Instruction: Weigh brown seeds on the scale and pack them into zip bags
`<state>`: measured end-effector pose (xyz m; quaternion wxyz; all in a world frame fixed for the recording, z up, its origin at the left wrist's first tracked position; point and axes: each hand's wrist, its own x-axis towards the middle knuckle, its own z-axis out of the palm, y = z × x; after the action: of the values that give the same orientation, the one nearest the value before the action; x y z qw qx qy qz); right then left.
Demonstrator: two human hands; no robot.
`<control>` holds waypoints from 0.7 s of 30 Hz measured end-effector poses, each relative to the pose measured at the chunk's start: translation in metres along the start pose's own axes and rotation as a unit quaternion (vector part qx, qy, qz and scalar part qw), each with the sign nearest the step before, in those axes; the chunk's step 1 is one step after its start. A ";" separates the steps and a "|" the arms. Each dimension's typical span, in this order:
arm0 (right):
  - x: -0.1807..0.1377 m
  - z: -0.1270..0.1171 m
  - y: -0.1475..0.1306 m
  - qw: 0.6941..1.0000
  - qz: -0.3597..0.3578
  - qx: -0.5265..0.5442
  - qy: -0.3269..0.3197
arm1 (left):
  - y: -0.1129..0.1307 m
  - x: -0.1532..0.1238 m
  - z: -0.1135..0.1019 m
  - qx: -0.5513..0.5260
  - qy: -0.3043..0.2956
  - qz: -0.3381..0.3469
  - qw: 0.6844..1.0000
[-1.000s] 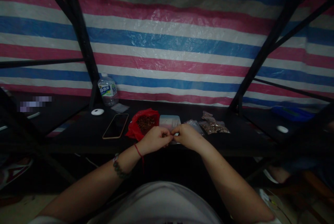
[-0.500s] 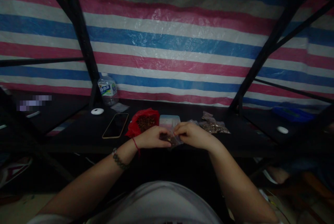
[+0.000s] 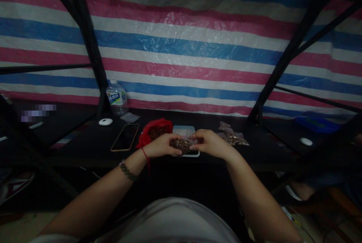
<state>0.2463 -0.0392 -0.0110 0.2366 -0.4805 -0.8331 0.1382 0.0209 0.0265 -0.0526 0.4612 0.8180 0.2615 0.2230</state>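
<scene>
A small clear plastic bag (image 3: 182,145) of brown dried bits is held between my two hands. My left hand (image 3: 164,145) pinches its left side, and the fingers of my right hand (image 3: 206,143) grip its right end. Beneath the bag is a small white scale (image 3: 194,155) with a pale, translucent tray (image 3: 183,129) at its far side, both partly covered by my hands. Just left of them, an opened red bag (image 3: 144,137) holds loose brown bits (image 3: 157,131). Several filled clear bags (image 3: 233,136) lie piled beyond my right hand.
A smartphone (image 3: 125,137) lies left of the red bag on the black table (image 3: 85,145). Behind it stand a plastic bottle (image 3: 116,99) and a flat clear packet (image 3: 130,117). White rounded devices (image 3: 105,122) sit at both sides. Black metal posts (image 3: 93,50) frame the striped sheet.
The filled bag has turned and flattened out between my hands, rising slightly so the scale's front edge shows. Both hands keep hold of it.
</scene>
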 end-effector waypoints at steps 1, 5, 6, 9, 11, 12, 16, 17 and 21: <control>0.000 0.000 0.001 1.000 -0.005 0.015 0.007 | 0.001 0.000 -0.002 -0.013 0.002 -0.011 1.000; -0.001 -0.006 0.003 0.993 -0.023 0.085 0.082 | 0.008 -0.007 -0.021 -0.078 0.066 -0.039 0.994; -0.001 -0.008 0.004 0.990 -0.024 0.095 0.101 | 0.009 -0.010 -0.029 -0.088 0.084 -0.048 0.991; -0.002 -0.015 0.007 0.986 -0.019 0.107 0.128 | 0.009 -0.020 -0.055 -0.061 0.106 -0.090 0.988; -0.003 -0.017 0.010 0.987 -0.010 0.102 0.127 | 0.007 -0.026 -0.071 0.018 0.123 -0.126 0.984; -0.003 -0.016 0.011 0.988 -0.003 0.097 0.124 | 0.005 -0.027 -0.076 0.064 0.129 -0.141 0.979; -0.002 -0.011 0.012 0.991 0.024 0.077 0.104 | 0.001 -0.028 -0.084 0.254 0.146 -0.171 0.941; -0.002 -0.010 0.012 0.991 0.030 0.077 0.102 | 0.001 -0.027 -0.083 0.296 0.147 -0.173 0.928; -0.001 -0.007 0.015 0.989 0.049 0.088 0.105 | 0.001 -0.026 -0.079 0.381 0.143 -0.175 0.896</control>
<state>0.2612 -0.0321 -0.0126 0.3572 -0.5098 -0.7638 0.1706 -0.0466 0.0600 -0.0170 0.1032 0.8313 0.5287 0.1366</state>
